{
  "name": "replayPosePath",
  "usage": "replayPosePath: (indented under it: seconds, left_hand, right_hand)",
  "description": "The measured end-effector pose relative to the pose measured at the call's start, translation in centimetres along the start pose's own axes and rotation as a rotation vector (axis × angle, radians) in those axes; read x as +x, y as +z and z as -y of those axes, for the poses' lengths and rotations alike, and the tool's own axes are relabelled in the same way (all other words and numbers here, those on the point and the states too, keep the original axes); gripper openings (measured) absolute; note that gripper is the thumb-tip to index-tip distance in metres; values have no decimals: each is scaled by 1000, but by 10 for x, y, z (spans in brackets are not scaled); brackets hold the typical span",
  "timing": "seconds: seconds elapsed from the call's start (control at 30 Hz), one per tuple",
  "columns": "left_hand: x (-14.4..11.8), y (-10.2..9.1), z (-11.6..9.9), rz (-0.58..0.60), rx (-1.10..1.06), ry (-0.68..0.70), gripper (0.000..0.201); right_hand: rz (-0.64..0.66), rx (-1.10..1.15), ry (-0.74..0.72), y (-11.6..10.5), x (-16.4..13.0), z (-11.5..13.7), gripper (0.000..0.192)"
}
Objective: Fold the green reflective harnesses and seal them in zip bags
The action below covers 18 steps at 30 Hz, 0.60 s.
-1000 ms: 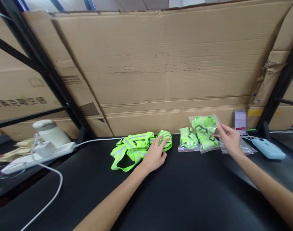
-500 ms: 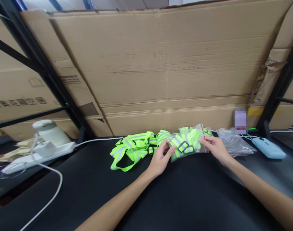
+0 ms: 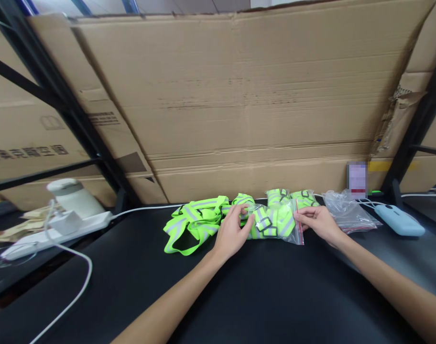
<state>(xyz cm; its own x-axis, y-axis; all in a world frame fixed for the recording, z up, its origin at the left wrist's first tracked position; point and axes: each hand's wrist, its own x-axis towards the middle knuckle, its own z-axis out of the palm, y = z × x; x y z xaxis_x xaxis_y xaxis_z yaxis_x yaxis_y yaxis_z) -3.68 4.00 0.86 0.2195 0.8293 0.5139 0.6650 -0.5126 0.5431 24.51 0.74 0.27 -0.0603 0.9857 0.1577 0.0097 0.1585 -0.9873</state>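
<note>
Bagged vest [image 3: 273, 223] on black table [image 3: 261, 296], mid-far, held at both ends
Left hand [image 3: 231, 232]: fingers pinching bag's left edge
Right hand [image 3: 320, 223]: fingers pinching right edge by red zip strip
Loose vest [image 3: 194, 222] just left of bag
More bagged vests [image 3: 293, 196] just behind
Empty bags [image 3: 349, 210] to right, near blue device [image 3: 399, 220]
Power strip [image 3: 53, 232] far left

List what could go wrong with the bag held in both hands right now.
1. The bag is pinched only at its ends, by the left hand and right hand; the slick plastic could slip from the fingertips.
2. Loose straps lie against the left hand and may snag or get dragged along.
3. Two more packs sit right behind; a nudge could shove them into the cardboard.
</note>
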Motion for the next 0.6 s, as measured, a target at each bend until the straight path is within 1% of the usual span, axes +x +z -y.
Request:
replayPosePath:
  seconds: [0.07, 0.13, 0.2, 0.27, 0.33, 0.4, 0.47, 0.53, 0.6]
  left_hand:
    - [0, -2, -1, -109, -11, 19, 31]
    - [-1, -5, -6, -172, -34, 117, 24]
    - [-5, -8, -17, -152, -69, 307, 16]
    - [-12, -9, -32, -84, -80, 533, 23]
    - [-20, -7, -46, -37, -67, 690, 27]
    - [-27, -1, -57, 1, -47, 738, 29]
    - [-31, 5, -62, 29, -38, 728, 29]
    - [-32, 9, -61, 44, -40, 705, 30]
    - [-31, 10, -57, 52, -34, 678, 32]
  right_hand:
    - [37, 29, 23, 2, -1, 3, 33]
    - [70, 58, 45, 5, -3, 5, 33]
    - [104, 83, 70, 9, -4, 5, 33]
    - [151, 99, 100, 15, -7, 5, 33]
    - [222, 106, 134, 22, -12, 5, 35]
    - [316, 118, 159, 31, -17, 5, 36]
    - [387, 139, 159, 38, -21, 4, 37]
    - [420, 159, 152, 44, -24, 2, 38]
    - [425, 166, 162, 46, -24, 1, 39]
